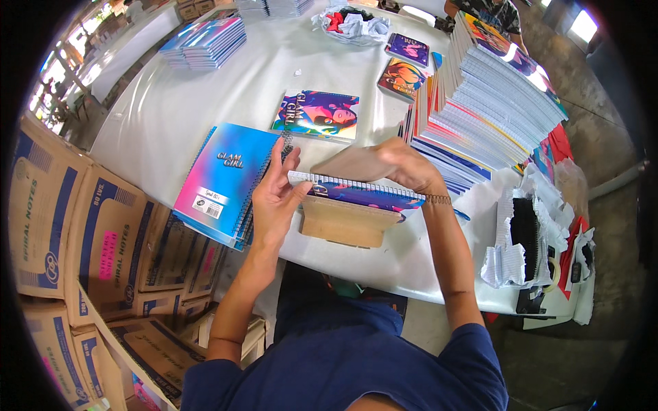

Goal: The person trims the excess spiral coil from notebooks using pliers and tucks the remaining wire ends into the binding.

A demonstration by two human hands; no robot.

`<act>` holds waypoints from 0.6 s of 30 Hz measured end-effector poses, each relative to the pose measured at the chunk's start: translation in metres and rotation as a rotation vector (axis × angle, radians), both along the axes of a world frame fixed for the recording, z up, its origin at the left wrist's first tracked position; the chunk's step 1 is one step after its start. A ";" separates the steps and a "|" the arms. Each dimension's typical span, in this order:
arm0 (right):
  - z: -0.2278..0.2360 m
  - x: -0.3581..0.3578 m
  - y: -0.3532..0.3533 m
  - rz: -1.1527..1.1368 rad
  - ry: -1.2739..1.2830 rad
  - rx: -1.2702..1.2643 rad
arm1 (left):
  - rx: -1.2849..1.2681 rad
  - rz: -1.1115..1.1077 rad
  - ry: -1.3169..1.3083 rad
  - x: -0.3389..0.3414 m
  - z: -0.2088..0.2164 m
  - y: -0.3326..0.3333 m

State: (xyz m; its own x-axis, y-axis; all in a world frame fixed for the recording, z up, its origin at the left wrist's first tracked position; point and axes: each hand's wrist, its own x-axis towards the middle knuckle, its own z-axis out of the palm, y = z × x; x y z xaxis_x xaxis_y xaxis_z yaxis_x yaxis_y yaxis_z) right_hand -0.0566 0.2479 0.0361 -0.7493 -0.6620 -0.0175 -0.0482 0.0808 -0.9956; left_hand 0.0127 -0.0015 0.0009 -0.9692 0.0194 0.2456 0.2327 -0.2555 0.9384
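A spiral notebook (367, 194) with a purple and pink illustrated cover stands tilted in front of me, its row of binding holes upward. My left hand (276, 192) grips its left end, thumb on the near face and fingers behind. Dark wire coil sticks out past both ends of the notebook. On the far side my right hand (409, 166) has its fingers curled on a brownish board (353, 164), which is smeared by motion. Below the notebook's near face shows a piece of brown cardboard (343, 225).
Blue and pink spiral notebooks (223, 178) lie stacked at my left. Beyond my hands rests another illustrated notebook (319, 115). A tall notebook stack (493, 96) leans at the right, near torn paper wrapping (538, 212). Cardboard cartons (113, 240) crowd the left side.
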 end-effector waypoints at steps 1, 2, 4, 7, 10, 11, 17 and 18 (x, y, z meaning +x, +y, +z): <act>-0.001 0.002 0.001 -0.013 -0.020 -0.078 | 0.006 -0.005 -0.001 0.000 -0.001 -0.001; -0.001 0.003 0.001 -0.026 -0.041 -0.156 | 0.033 -0.008 -0.028 0.000 0.000 0.001; 0.003 -0.001 -0.008 -0.027 0.036 0.047 | 0.061 -0.021 -0.084 0.003 0.007 0.002; 0.004 0.003 -0.009 -0.026 -0.268 -0.368 | 0.030 -0.011 -0.061 0.000 0.002 -0.001; 0.009 -0.002 -0.025 0.036 0.169 0.168 | 0.073 -0.046 -0.071 0.000 0.003 -0.002; 0.009 -0.003 -0.026 0.080 0.133 0.305 | 0.036 -0.049 -0.086 0.001 0.005 -0.004; -0.032 0.008 0.026 -0.090 0.404 0.380 | -0.216 -0.220 -0.045 -0.020 0.006 -0.009; -0.048 0.009 0.039 -0.101 0.504 0.416 | -0.214 -0.310 -0.049 -0.025 0.016 -0.006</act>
State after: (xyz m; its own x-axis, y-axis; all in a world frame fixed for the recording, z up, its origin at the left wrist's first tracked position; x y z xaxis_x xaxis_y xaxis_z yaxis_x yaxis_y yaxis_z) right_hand -0.0480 0.2872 -0.0118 -0.7905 -0.6021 0.1123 -0.4724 0.4826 -0.7375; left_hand -0.0118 -0.0078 0.0165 -0.9196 0.3596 0.1583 0.1290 -0.1042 0.9862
